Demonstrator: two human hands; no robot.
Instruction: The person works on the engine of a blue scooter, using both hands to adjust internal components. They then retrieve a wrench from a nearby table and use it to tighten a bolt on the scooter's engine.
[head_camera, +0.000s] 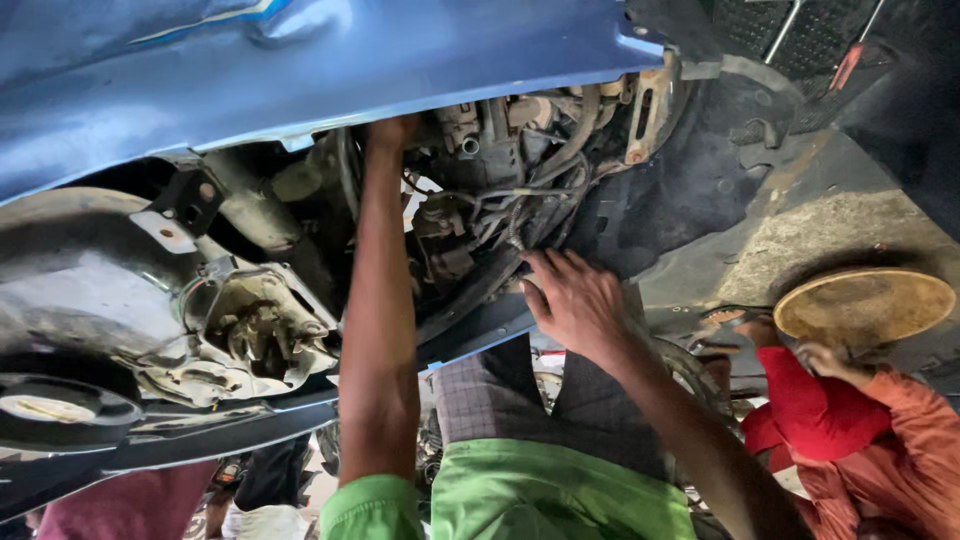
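Grimy concrete floor (830, 235) of a workshop fills the right side of the view, which looks tilted and seems to peer into the open underside of a blue vehicle. Its blue body panel (300, 70) runs across the top, and a second blue edge crosses lower down. Between them sits a dark cavity crowded with dirty metal parts, hoses and a bundle of cables (520, 205).

The person's left hand (388, 130) reaches deep into this cavity, the bare forearm stretching straight up the middle of the picture. Its fingers disappear behind the parts, so whether it grips anything cannot be told. The right hand (572, 300) lies just below the cable bundle with the fingers spread and slightly curled, fingertips touching the cables and the dark edge beside them; it does not close around anything. The person wears green sleeves (540, 490) and a checked grey garment.

At the left, a dusty metal assembly (250, 335) with brackets sits beside a dark rounded part. At the right, another person in red and orange clothing (850, 420) crouches near a round tan disc (865, 305) lying on the floor.
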